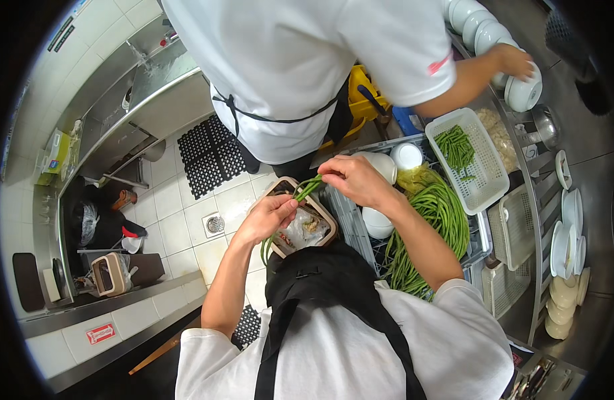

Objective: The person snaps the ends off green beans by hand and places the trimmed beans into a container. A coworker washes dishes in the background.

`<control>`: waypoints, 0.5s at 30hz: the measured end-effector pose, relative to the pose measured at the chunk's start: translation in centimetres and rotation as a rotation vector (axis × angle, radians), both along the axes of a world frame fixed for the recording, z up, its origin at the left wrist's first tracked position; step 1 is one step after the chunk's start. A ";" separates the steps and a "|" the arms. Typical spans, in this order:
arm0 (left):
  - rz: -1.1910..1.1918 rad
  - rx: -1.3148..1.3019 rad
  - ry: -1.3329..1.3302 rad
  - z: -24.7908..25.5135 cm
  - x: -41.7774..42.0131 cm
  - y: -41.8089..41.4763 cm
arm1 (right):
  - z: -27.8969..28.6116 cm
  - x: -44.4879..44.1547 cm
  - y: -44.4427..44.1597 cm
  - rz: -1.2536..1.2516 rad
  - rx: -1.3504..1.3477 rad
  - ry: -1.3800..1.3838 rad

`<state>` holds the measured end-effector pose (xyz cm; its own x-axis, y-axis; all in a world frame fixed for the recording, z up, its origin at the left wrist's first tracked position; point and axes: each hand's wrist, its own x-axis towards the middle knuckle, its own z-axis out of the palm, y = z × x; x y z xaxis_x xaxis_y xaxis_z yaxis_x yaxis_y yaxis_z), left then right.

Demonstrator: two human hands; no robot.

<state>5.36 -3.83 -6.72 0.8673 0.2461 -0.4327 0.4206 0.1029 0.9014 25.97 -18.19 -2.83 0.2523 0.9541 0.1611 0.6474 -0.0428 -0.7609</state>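
A small bundle of green long beans (pixel 308 190) stretches between my two hands. My left hand (pixel 269 217) grips it, and the loose ends hang below that hand. At the other end, the fingers of my right hand (pixel 359 181) pinch the tips. Beneath the bundle stands a beige-rimmed waste bin (pixel 330 214), lined with plastic and holding scraps. To the right, a large heap of uncut long beans (pixel 442 210) lies on a grey plastic crate (pixel 344 215). Short cut bean pieces (pixel 454 146) sit in a white perforated basket (pixel 487 175) beyond the heap.
A co-worker in a white shirt (pixel 297 65) stands close in front, one hand on a white bowl (pixel 523 92) in a stack. White bowls (pixel 378 222) rest in the crate. A steel sink (pixel 162 65) with running water is at left. A floor drain (pixel 214 224) lies in the tiles.
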 end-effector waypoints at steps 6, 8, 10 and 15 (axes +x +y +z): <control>-0.037 0.088 -0.021 -0.5 -0.1 0.1 | -0.4 -0.3 -0.2 0.032 -0.025 -0.122; -0.016 0.070 0.012 -0.2 -0.1 0.0 | -0.7 -0.6 -0.4 0.040 0.002 -0.223; -0.007 0.063 0.037 -0.2 0.1 0.2 | -1.3 -0.8 -0.2 0.054 0.099 -0.394; -0.041 0.103 0.071 0.2 0.3 0.3 | -1.7 -2.8 0.2 0.211 0.137 -0.483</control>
<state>5.66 -3.53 -6.51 0.8458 0.2574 -0.4673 0.4853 -0.0074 0.8743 23.19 -18.01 -4.51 -0.0759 0.9383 0.3374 0.9086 0.2044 -0.3643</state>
